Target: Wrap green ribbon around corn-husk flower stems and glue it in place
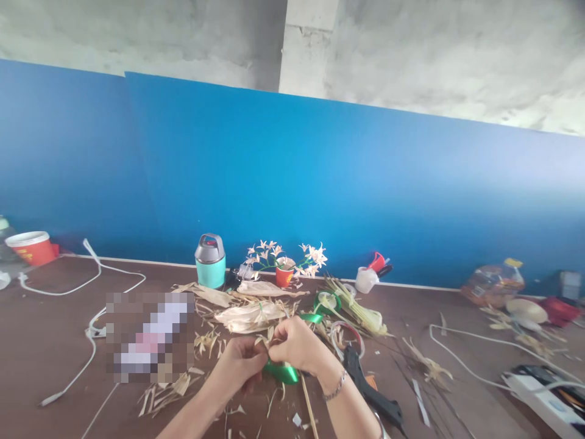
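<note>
My left hand [241, 361] and my right hand [299, 344] meet at the fingertips low in the middle of the view, both pinched closed. A small pale dried husk piece [264, 339] shows between the fingertips; its lower part is hidden by the fingers. Shiny green ribbon [282, 372] hangs in a loop just under the hands, and I cannot tell which fingers grip it. Behind my right hand lies a roll of green ribbon [327, 301]. A bundle of pale husks [249, 316] rests on the table just beyond my fingers.
A black glue gun [372, 390] lies right of my right wrist, below a tape ring [348, 340]. Husk flowers stand in a red cup [284, 275] beside a turquoise flask [211, 265]. White cables [94, 341] cross the left; a power strip [543, 402] sits at right.
</note>
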Motion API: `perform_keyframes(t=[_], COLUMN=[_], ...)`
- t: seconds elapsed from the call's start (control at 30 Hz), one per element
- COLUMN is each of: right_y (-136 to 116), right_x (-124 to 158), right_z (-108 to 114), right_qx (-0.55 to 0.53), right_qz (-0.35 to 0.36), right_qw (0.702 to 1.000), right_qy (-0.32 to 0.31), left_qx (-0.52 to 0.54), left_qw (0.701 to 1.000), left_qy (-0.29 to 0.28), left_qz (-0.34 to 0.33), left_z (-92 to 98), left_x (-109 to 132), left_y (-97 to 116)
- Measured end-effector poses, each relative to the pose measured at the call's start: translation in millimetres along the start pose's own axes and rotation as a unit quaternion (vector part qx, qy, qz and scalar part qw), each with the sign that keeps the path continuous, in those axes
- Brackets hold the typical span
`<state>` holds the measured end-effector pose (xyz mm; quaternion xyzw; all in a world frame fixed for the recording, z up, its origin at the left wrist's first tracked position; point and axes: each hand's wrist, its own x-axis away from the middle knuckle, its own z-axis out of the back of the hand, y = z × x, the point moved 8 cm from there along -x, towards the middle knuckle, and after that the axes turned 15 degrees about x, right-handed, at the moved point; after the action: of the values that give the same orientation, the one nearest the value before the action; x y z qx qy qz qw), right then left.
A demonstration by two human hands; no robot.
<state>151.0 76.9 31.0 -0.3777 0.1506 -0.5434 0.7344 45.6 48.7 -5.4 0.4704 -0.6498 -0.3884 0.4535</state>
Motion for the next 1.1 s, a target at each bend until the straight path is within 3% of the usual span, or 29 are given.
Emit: perform_keyframes(t=[0.4, 0.57, 0.7, 0.9, 1.1], right_y=[3, 1, -2, 0, -7], right_x=[2, 1, 1, -3, -7], right_z=[-5, 2, -3, -10, -5], right_qx=[-0.048, -0.109, -0.157, -0.209, -0.175], right_qz=[0.013, 0.0, -0.014, -0.027, 0.022], right_qw=[0.995, 0.993, 0.986, 0.976, 0.984], right_qy=[-0.082, -0.049, -0.063, -0.059, 0.03], left_qx=[0.046, 0.107, 0.18, 0.188, 0.215], left_qw=[0.997, 0.994, 0.983, 0.979, 0.969], left_qy=[-0.041, -0.005, 0.019, 0.042, 0.078], left_qz=[0.044, 0.008, -0.029, -0.07, -0.09], left_z=[-7.2, 2.8, 10.8, 12.9, 17.2], left_x=[3, -1, -2, 2, 1], left_y=[-9, -2, 3, 10, 9])
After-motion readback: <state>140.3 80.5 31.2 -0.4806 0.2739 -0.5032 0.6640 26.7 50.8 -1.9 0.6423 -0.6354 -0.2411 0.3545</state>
